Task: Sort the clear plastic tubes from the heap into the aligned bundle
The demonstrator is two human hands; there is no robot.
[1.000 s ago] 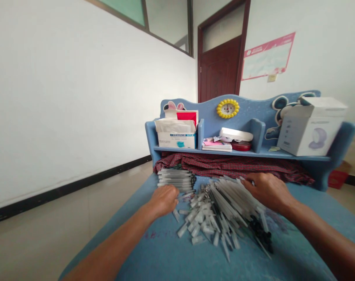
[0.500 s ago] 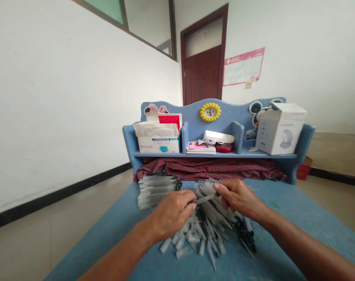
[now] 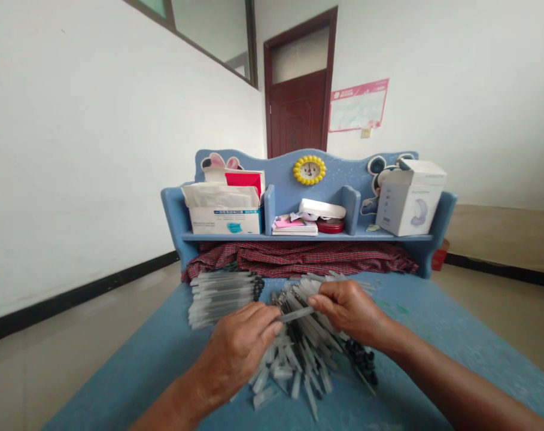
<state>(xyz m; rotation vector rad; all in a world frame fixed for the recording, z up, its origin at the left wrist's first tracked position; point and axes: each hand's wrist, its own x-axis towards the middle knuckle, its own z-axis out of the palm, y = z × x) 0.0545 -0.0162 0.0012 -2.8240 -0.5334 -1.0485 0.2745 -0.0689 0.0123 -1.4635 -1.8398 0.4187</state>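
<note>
A translucent pen barrel (image 3: 296,313) spans the gap between my two hands above the table. My left hand (image 3: 242,335) is closed on its left end, and my right hand (image 3: 350,306) pinches the right end. Beneath them spreads a loose heap of clear pen barrels and thin refills (image 3: 305,335). Short frosted pen caps (image 3: 266,396) lie at the near side of this heap. Small black pieces (image 3: 362,360) are bunched below my right hand. Left of the heap, a neat stack of pens (image 3: 224,294) lies with its dark ends facing right.
Behind the blue table (image 3: 415,359) rises a shelf (image 3: 343,237) with a mask box (image 3: 224,218), papers, a red round tin (image 3: 330,226) and a white carton (image 3: 410,200). Folded checked cloth (image 3: 298,257) lies under it.
The view has turned slightly, shifting the scene left. My hands have moved a little apart, and more of the pen barrel shows between them.
</note>
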